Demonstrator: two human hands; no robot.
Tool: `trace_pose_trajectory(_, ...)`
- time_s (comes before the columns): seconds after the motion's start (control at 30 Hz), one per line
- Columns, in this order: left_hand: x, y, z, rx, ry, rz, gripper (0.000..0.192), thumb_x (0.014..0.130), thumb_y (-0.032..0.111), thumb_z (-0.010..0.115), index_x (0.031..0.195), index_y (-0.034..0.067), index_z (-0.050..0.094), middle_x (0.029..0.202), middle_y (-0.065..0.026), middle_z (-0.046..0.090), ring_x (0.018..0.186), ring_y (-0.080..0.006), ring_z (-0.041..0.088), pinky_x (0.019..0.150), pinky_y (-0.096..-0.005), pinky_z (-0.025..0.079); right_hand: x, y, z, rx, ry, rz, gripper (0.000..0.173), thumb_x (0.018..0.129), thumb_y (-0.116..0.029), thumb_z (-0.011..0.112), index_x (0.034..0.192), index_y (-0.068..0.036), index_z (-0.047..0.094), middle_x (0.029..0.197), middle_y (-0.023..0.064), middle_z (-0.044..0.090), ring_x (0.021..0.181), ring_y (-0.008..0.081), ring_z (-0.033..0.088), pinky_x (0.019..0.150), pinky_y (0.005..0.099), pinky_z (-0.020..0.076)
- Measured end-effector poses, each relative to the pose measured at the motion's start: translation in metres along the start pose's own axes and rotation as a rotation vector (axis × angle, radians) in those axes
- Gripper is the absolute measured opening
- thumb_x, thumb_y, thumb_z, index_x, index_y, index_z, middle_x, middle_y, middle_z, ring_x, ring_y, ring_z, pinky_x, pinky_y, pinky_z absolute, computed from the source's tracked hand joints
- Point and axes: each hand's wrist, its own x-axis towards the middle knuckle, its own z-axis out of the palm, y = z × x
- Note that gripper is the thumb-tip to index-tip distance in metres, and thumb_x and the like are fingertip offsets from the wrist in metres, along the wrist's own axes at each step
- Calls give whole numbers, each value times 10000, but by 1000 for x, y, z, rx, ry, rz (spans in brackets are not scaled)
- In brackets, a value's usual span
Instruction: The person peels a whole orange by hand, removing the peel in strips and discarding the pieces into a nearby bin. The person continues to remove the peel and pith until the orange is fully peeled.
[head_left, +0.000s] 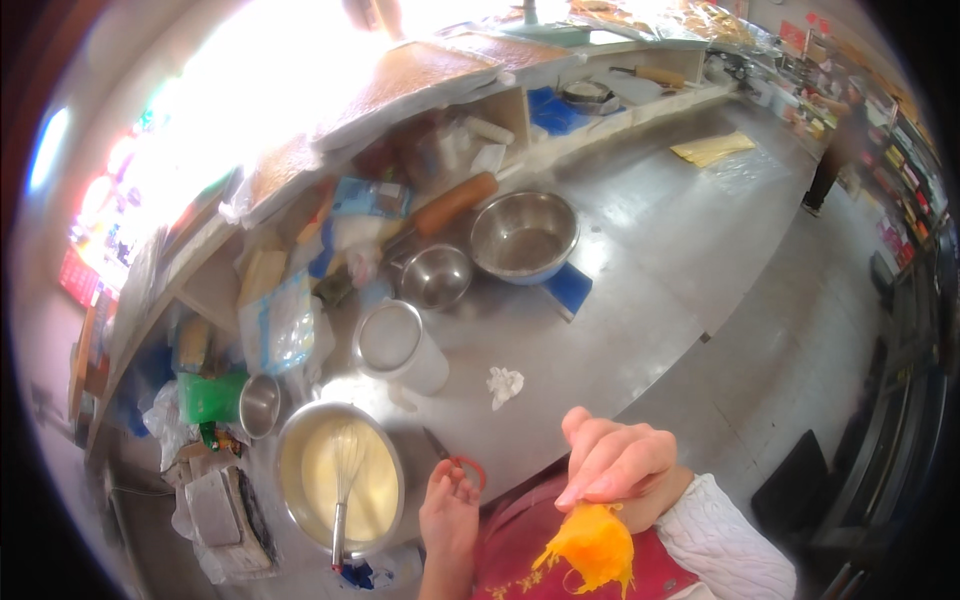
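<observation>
My right hand (619, 465) pinches a stringy, bright orange piece of fruit flesh (591, 547), possibly a mango stone, and holds it over my red apron (517, 525). Loose fibres hang from its lower edge. Lower centre, my left hand (451, 506) is half curled with nothing visible in it. Red-handled scissors (472, 472) lie right by its fingertips; whether they touch is unclear. Left of that hand stands a large steel bowl (396, 465) of pale yellow cream or batter. A wire whisk (341, 502) rests in it, its handle over the near rim.
A white cylindrical container (427, 360), a small steel pot (436, 277) and a steel basin (525, 236) stand along the metal worktop (637, 300). Crumpled tissue (505, 386) lies mid-table. Behind are a rolling pin (457, 202) and crowded shelves. Far right, a person (838, 150) stands.
</observation>
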Motion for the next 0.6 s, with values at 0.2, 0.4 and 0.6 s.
trace_pose_trajectory(0.2, 0, 1, -1, 10, -61, 18, 251, 873, 112, 515, 1122, 87, 531, 970, -43, 584, 820, -168, 525, 740, -305, 419, 3, -4, -2, -95, 37, -32, 279, 721, -46, 727, 979, 8, 637, 933, 110, 683, 710, 162, 545, 689, 324, 297)
trace_pose_trajectory(0.4, 2, 1, -1, 20, -77, 16, 259, 871, 110, 517, 1128, 80, 533, 970, -42, 588, 804, -169, 531, 725, -307, 417, 5, -5, 0, -120, 52, -44, 277, 700, -20, 736, 961, -4, 645, 921, 94, 686, 712, 151, 539, 720, 328, 287)
trace_pose_trajectory(0.6, 0, 1, 0, -1, -101, -7, 256, 868, 108, 521, 1122, 80, 534, 972, -35, 582, 810, -166, 527, 735, -305, 413, 8, -16, 3, -140, 31, -28, 280, 681, -14, 751, 945, -28, 660, 933, 74, 685, 721, 134, 527, 769, 329, 291)
